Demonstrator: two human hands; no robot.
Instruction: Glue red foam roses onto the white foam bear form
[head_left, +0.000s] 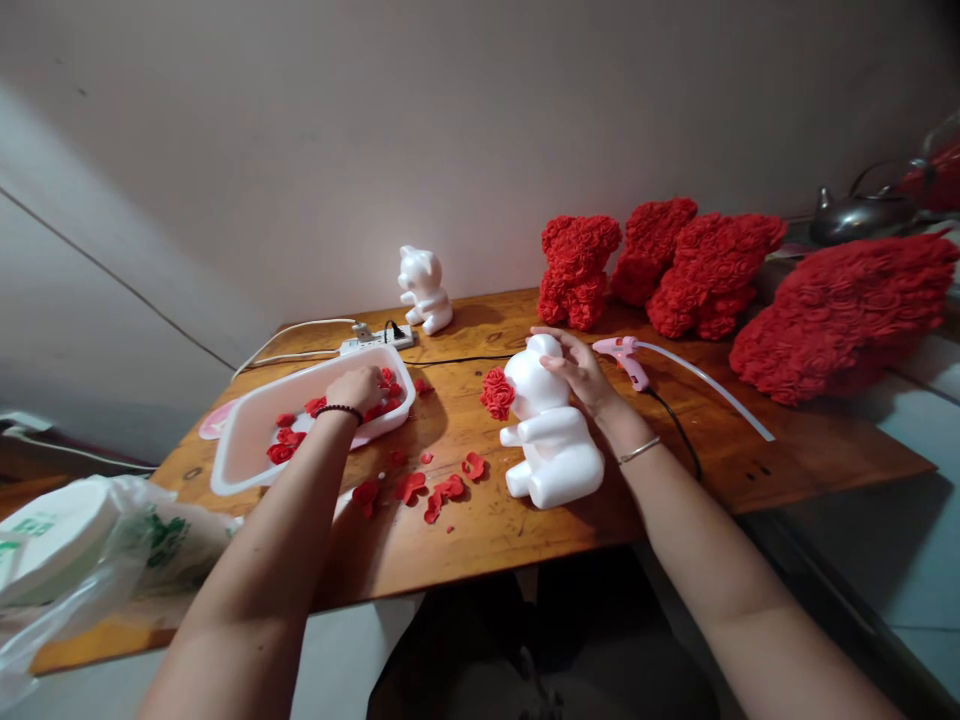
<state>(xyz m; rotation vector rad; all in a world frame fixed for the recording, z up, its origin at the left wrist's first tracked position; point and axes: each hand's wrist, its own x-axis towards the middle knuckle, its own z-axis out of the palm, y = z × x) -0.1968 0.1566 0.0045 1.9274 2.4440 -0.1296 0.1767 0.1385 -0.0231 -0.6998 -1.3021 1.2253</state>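
Note:
My left hand (355, 389) reaches down into a white plastic tray (240, 452) among red foam roses (280, 454). Its fingers curl downward, and whatever they pinch is hidden behind the hand. With my right hand (581, 372) I grip the back of the head of a white foam bear (559, 455), thumb and fingers around its ear. The bear sits on the wooden table facing left. Several red roses (496, 394) cover its muzzle, while the rest of its visible body is bare white.
Loose red petals (411, 487) lie before the bear. A pink glue gun (624, 358) with a glue stick rests right of it. Behind stand another white bear (426, 290), a power strip (377, 340) and rose-covered bears (577, 270). A plastic bag (142, 530) sits at left.

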